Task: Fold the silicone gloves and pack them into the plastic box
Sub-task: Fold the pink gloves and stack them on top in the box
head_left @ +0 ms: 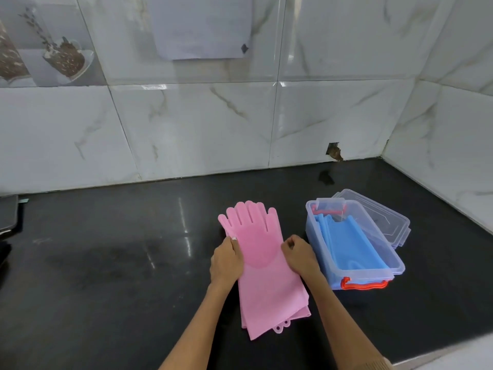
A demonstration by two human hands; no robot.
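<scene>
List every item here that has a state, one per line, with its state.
pink gloves: stacked flat on the counter, unfolded
blue gloves: packed in the box
plastic box: open
lid: off, behind the box
left hand: on the pink gloves' left edge
right hand: at their right edge

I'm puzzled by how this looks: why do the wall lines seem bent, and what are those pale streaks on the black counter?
Head view: the wide-angle lens bows the tile joints, mostly near the edges. The streaks are glare on the glossy counter, left of the pink gloves. The paper sheet on the wall looks blurred, unreadable. Both hands, left and right, look reasonably sharp.
</scene>
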